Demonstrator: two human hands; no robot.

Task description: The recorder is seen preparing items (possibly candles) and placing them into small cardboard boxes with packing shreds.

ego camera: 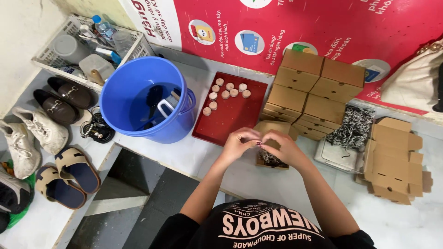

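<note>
1. The left hand [237, 142] and the right hand [282, 145] meet fingertip to fingertip over a small open cardboard box [272, 152] near the front edge of the white worktop [258, 184].
2. Both grips are pinched together around something small between the fingertips; what it is cannot be told, as the fingers hide it.
3. The open box stands on the worktop straight ahead of the person, its lid flap raised behind the hands, with dark shredded paper filling [271, 159] showing inside it.
4. Just left of the hands lies a red tray [230, 115], carrying a cluster of small round cork-topped jars [226, 92] in its back half.
5. Left of the tray, at the worktop's left edge, stands a blue bucket [145, 99] with a brush and dark items inside.
6. Behind the open box, against the red poster on the wall, sits a stack of closed cardboard boxes [307, 94].
7. To the right, a clear container of black-and-white shredded paper [353, 127] lies beside a pile of flat unfolded box blanks [394, 159].
8. Far left, on a lower shelf, shoes and sandals [46, 138] lie in a row below a white basket [87, 44] of bottles.
</note>
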